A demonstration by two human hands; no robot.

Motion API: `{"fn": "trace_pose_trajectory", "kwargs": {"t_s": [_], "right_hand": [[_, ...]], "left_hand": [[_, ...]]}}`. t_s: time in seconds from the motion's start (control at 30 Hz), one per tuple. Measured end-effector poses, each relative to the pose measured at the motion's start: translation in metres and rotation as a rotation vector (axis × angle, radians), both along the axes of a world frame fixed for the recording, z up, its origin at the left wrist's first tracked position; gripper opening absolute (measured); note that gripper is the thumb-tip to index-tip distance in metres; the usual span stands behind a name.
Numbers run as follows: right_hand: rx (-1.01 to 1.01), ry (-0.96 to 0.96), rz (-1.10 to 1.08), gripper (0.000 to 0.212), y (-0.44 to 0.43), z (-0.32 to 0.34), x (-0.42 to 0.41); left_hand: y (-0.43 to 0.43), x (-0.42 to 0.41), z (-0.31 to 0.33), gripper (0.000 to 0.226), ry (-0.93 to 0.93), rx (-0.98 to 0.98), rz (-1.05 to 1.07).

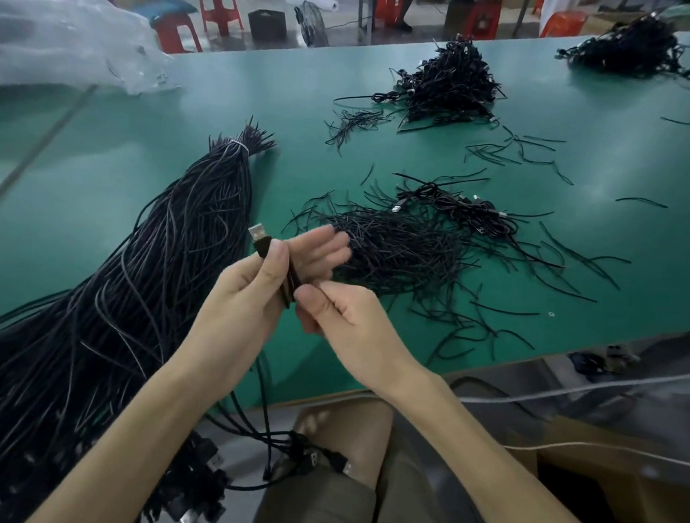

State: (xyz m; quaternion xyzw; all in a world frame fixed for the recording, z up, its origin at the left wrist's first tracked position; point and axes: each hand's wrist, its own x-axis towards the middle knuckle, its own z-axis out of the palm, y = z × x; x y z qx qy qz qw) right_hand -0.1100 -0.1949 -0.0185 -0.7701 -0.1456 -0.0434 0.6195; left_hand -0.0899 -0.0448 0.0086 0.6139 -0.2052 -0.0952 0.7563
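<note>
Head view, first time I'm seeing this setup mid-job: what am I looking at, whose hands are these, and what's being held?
There is no machine here. One camera worn on a person's head looks down at their two bare hands. The left hand holds a folded black USB cable, thumb on top, with its metal plug sticking up. The right hand pinches the cable's lower end. On the green table lie a long tied bundle of black cables beside the left hand, a loose heap of thin black ties just beyond the hands, and piles of coiled cables farther back.
</note>
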Motion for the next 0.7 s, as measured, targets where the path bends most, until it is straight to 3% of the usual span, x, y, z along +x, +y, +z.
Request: {"fn": "trace_pose_trajectory", "kwargs": {"t_s": [0.13, 0.23, 0.33, 0.47, 0.57, 0.7], "right_hand": [[0.063, 0.085, -0.039, 0.036, -0.007, -0.004, -0.002], [0.004, 0.064, -0.076, 0.025, -0.016, 0.002, -0.005], [-0.034, 0.061, -0.021, 0.022, -0.019, 0.011, -0.009], [0.000, 0.097, 0.046, 0.059, -0.010, 0.016, -0.014], [0.096, 0.109, -0.020, 0.049, -0.007, 0.016, -0.011], [0.167, 0.160, 0.007, 0.036, -0.010, 0.013, -0.012]], "left_hand": [[-0.004, -0.008, 0.008, 0.037, 0.118, -0.175, 0.001], [-0.005, -0.011, 0.012, 0.037, 0.134, -0.296, -0.060], [-0.008, -0.013, 0.009, 0.036, 0.099, -0.285, -0.070], [-0.013, -0.012, 0.002, 0.052, 0.104, -0.258, -0.043], [-0.015, -0.014, 0.002, 0.059, 0.115, -0.254, -0.100], [-0.016, -0.017, -0.001, 0.037, 0.166, -0.224, -0.138]]}}
